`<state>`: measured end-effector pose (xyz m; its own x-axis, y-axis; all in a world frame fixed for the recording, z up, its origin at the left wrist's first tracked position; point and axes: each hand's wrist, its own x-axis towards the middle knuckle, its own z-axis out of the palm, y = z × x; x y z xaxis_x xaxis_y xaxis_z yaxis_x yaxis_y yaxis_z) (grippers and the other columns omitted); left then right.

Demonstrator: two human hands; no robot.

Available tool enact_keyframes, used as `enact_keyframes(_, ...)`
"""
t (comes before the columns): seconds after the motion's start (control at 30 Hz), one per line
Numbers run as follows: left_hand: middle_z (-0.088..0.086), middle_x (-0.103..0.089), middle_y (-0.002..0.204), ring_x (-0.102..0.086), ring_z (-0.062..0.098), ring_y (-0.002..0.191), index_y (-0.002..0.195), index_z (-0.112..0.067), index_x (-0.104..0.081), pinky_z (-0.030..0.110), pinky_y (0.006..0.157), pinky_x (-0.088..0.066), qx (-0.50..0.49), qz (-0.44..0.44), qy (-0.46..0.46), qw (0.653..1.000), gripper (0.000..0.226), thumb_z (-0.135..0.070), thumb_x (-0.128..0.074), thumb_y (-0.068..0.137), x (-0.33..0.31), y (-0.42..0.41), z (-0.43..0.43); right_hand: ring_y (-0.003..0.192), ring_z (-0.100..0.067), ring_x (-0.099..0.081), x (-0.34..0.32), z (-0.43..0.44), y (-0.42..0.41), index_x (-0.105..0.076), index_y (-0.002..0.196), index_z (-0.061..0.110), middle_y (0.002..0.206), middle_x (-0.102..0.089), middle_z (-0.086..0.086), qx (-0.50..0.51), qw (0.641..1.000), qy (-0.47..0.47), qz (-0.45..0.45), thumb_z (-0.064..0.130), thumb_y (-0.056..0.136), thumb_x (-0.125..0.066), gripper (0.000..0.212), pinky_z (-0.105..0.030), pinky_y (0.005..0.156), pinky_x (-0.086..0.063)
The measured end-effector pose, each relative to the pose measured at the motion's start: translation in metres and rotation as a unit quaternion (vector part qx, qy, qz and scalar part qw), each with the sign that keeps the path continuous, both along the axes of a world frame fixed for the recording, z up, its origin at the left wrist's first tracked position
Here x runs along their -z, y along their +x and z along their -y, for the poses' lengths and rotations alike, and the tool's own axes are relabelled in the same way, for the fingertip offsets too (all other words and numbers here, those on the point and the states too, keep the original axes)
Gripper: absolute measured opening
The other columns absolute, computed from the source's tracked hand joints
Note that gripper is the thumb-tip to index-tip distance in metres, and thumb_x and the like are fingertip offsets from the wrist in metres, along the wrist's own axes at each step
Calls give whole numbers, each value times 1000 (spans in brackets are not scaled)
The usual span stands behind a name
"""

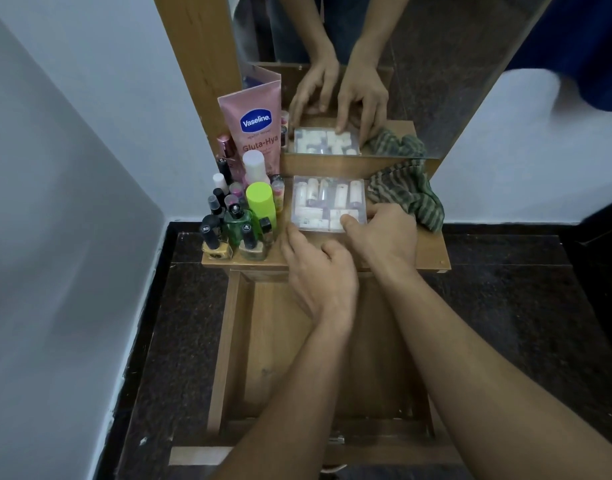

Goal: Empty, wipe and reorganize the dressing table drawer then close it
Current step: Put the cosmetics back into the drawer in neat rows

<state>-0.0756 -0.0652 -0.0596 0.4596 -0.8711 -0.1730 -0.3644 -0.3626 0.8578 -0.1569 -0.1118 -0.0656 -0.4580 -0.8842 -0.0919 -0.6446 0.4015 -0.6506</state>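
A clear plastic box of small white bottles lies on the wooden tabletop. My right hand grips its near right corner, thumb on the lid. My left hand lies beside it with fingers stretched out, touching the box's near left edge. A striped green cloth is bunched up to the right of the box. Below the tabletop the drawer stands pulled out, and its wooden bottom is bare.
Several cosmetics crowd the tabletop's left side: a pink Vaseline tube, a lime-capped bottle, a green glass bottle and nail polishes. A mirror stands behind. A grey wall is on the left, over dark stone flooring.
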Motion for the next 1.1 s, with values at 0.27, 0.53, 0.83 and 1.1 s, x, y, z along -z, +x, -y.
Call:
enact_keyframes(0.27, 4, -40, 146, -47, 19, 125, 156, -15, -27, 15, 85, -28, -40, -25, 25, 999, 67, -20, -54, 95, -6, 1, -42, 94, -24, -68, -7, -59, -6, -76, 107, 18, 97, -75, -3, 10, 1000, 14, 17, 40, 84, -71, 32, -32, 76, -50)
enact_keyframes(0.53, 0, -54, 114, -49, -12, 83, 131, -26, -63, 5, 67, -31, -41, -2, 36, 998, 32, -26, -53, 100, -3, 11, -78, 88, -11, -62, -4, -117, -7, -71, 114, 24, 104, -62, 2, 25, 997, -19, 67, 33, 86, -75, 29, -24, 76, -45)
enact_keyframes(0.83, -6, -62, 111, -60, 10, 100, 126, -25, -67, 24, 84, -51, 39, 38, 94, 994, 31, -29, -63, 95, 21, 22, -143, 67, 3, -57, 9, -206, -10, -70, 114, 25, 98, -56, 9, 78, 994, 65, 49, 35, 87, -76, 29, -7, 58, -35)
enact_keyframes(1.1, -5, -72, 107, -64, 12, 94, 115, -25, -72, 29, 82, -53, 128, 36, 147, 980, 25, -27, -68, 91, 56, 32, -132, 76, -11, -47, 34, -207, -10, -69, 116, 20, 105, -54, 3, 49, 988, 143, -31, 39, 93, -68, 30, -23, 59, -32)
